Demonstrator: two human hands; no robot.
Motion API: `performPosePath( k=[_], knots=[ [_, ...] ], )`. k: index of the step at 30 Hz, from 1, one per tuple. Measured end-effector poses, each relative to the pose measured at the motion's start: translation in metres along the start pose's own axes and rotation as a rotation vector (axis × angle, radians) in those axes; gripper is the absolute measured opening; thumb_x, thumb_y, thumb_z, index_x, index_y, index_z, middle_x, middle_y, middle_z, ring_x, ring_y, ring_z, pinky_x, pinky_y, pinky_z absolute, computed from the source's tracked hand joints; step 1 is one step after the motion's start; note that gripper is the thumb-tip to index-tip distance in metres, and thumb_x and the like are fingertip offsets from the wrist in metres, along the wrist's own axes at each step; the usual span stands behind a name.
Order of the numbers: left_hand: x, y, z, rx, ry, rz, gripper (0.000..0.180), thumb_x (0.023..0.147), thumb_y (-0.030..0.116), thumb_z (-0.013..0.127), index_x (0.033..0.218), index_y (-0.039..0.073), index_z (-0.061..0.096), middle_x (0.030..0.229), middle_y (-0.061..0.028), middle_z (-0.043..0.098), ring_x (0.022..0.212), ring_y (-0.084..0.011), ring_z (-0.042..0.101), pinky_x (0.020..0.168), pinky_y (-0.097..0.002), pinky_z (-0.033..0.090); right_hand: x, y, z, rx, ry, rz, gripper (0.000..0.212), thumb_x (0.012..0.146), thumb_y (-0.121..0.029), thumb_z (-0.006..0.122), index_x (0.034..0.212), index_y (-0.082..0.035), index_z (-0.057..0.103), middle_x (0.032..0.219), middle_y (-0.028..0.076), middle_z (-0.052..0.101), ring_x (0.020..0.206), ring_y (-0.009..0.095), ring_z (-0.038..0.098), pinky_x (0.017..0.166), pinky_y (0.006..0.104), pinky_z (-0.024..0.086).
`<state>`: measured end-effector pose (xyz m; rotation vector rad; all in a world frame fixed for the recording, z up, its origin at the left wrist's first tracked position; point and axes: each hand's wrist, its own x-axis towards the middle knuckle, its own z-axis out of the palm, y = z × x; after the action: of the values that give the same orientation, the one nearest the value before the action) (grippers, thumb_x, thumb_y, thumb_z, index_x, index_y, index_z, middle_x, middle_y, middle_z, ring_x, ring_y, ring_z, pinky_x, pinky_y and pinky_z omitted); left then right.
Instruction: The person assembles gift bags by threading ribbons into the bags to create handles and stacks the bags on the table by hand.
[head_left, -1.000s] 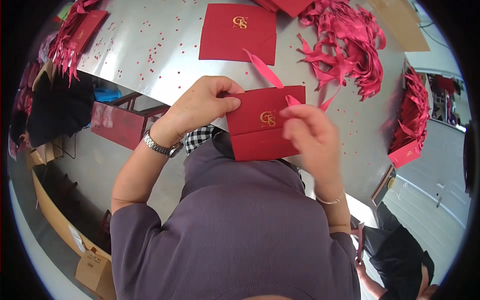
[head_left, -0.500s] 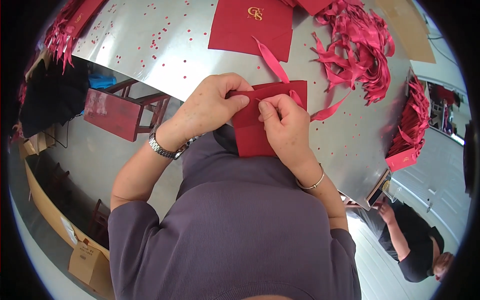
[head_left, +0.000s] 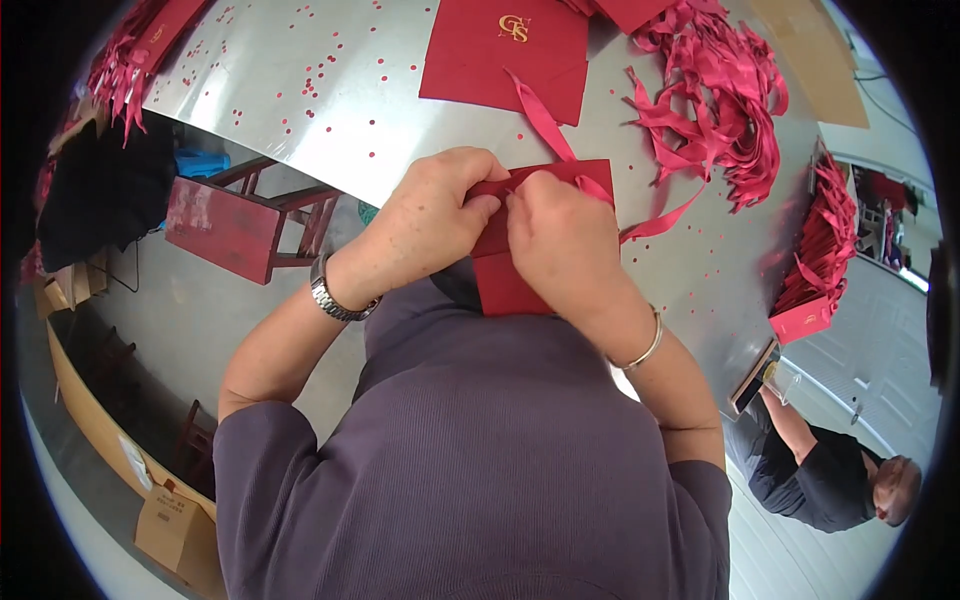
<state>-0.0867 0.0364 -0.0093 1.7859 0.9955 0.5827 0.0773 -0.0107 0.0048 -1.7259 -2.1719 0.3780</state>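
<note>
A red paper bag (head_left: pixel 512 285) stands upright against my body at the table's edge. My left hand (head_left: pixel 430 215) is closed on its upper left rim, thumb on the near side and fingers behind. My right hand (head_left: pixel 565 235) is closed in a pinch at the near side of the rim, close to the left thumb. A bit of pink shows at its fingertips, apparently the end of the ribbon. The pink ribbon (head_left: pixel 541 118) rises from the bag's mouth, and another length trails right onto the table. Inside the bag is hidden.
Flat red bags (head_left: pixel 500 60) lie ahead on the metal table (head_left: pixel 350 170), among scattered red paper dots. A heap of pink ribbons (head_left: pixel 715 110) lies at the right. Ribboned bags (head_left: pixel 815 260) stand along the right edge. A red stool (head_left: pixel 225 225) is at left; another person (head_left: pixel 825 470) is at lower right.
My right hand has moved slightly left and up, its knuckles now turned over the rim. The person at lower right has shifted toward the table, with an arm nearer its edge.
</note>
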Motion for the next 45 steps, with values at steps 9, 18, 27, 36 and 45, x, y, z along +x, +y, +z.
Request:
performPosePath(
  k=[9,18,27,36,45],
  knots=[
    [-0.001,0.005,-0.001,-0.05,-0.02,-0.134,0.011,0.086,-0.001,0.061,0.096,-0.003,0.062,0.079,-0.0061,0.062,0.072,-0.0106,0.057,0.065,-0.0274,0.048,-0.005,0.001,-0.009,0.48,-0.012,0.347,0.016,0.085,-0.013,0.064,0.077,0.0,0.062,0.068,0.018,0.064,0.061,0.034,0.063,0.06,0.0428,0.049],
    [-0.002,-0.001,0.003,0.003,0.038,-0.011,0.012,0.084,-0.002,0.061,0.096,-0.003,0.062,0.081,-0.0101,0.063,0.074,-0.0158,0.06,0.067,-0.0294,0.049,-0.007,0.003,0.001,0.253,0.105,0.122,0.018,0.085,-0.014,0.064,0.075,-0.001,0.058,0.065,0.016,0.061,0.061,0.034,0.062,0.059,0.0418,0.049],
    [-0.004,0.003,0.002,0.126,0.065,0.089,0.015,0.08,-0.002,0.061,0.096,-0.003,0.061,0.09,-0.02,0.064,0.085,-0.0368,0.063,0.075,-0.0402,0.051,0.011,0.004,-0.001,0.513,-0.107,0.393,0.018,0.086,-0.013,0.06,0.078,0.003,0.064,0.068,0.018,0.065,0.06,0.027,0.066,0.055,0.0368,0.051],
    [-0.007,0.006,-0.013,0.14,0.001,0.171,0.02,0.081,-0.005,0.06,0.101,-0.002,0.064,0.131,-0.0206,0.053,0.099,-0.0308,0.06,0.088,-0.0374,0.048,0.0,-0.012,0.011,-0.005,-0.006,0.099,0.013,0.078,-0.013,0.057,0.083,-0.001,0.059,0.073,0.014,0.066,0.063,0.026,0.068,0.058,0.0382,0.055],
    [0.006,0.002,-0.023,0.096,-0.083,0.226,0.014,0.085,-0.003,0.058,0.098,-0.004,0.064,0.109,-0.0194,0.062,0.097,-0.031,0.06,0.087,-0.035,0.046,-0.008,0.005,0.0,0.244,0.179,-0.02,0.016,0.084,-0.014,0.05,0.088,0.002,0.051,0.07,0.017,0.065,0.066,0.035,0.067,0.056,0.0453,0.051]
  ],
)
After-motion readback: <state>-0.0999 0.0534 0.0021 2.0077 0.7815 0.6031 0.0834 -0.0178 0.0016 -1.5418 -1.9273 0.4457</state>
